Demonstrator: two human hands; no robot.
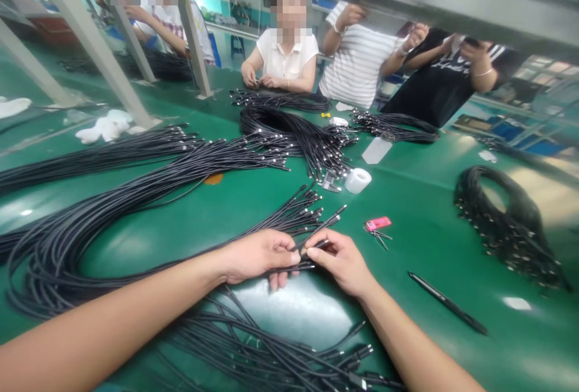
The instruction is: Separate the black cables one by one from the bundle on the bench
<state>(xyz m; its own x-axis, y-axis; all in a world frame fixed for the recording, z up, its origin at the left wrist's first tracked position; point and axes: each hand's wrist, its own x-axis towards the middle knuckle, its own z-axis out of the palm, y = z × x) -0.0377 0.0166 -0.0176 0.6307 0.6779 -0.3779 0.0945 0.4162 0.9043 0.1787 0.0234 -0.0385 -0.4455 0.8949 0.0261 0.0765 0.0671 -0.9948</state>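
My left hand is closed around the ends of a few black cables at the middle of the view. Close against it, my right hand pinches a black cable end between thumb and fingers. The fingertips of both hands nearly meet, and they partly hide the connectors. Just beyond my hands, a fan of black cables lies with its metal-tipped ends pointing right. Nearer to me, below my wrists, another loose bundle of black cables spreads over the table.
The green table carries more cable bundles and a coiled bundle at right. A black pen, a pink tag with keys and a white tape roll lie about. Metal posts stand left. Several co-workers are across the table.
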